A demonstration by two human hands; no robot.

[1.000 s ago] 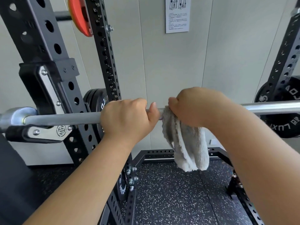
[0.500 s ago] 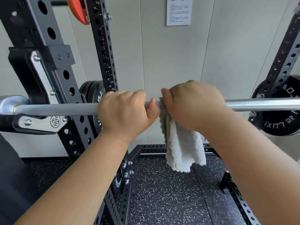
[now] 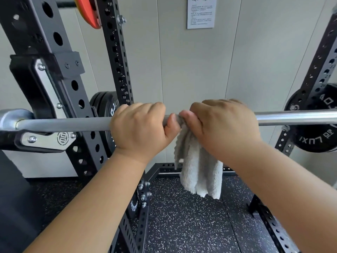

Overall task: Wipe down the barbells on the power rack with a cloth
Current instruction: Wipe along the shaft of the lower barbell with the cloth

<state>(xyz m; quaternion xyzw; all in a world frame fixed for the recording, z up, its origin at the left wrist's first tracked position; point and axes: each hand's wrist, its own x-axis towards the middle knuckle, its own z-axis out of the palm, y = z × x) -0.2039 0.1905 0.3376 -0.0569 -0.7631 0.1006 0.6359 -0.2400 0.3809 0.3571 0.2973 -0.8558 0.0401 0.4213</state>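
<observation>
Gripping the barbell [image 3: 63,124] from above, my left hand [image 3: 142,126] has its fingers curled over the top of the shaft and its thumb wrapped underneath. Close beside it on the right, my right hand [image 3: 220,125] is clenched around the cloth [image 3: 198,170] and presses the bunched upper part against the bar. I cannot tell whether the two thumbs touch. The rest of the pale, fluffy cloth hangs loose below that hand, above the speckled black floor [image 3: 191,225].

The barbell runs level across my view and passes under both palms. Left of my left hand the shaft looks dull grey and rests in a hook [image 3: 45,139] bolted to a black, hole-punched upright [image 3: 73,84] of the power rack, with the bar's collar [image 3: 11,119] beyond it at the edge of view. Right of my right hand the shaft is bright and shiny.

Behind my left hand I see black weight plates [image 3: 104,106]. Another black plate [image 3: 313,139] with white lettering is well off to the right of my right hand, partly behind a second upright [image 3: 317,70]. High above my left hand an orange plate [image 3: 89,13] shows at the top edge. Above my right hand a printed sheet [image 3: 200,12] is fixed to the grey wall, and its text is too small for me to read.
</observation>
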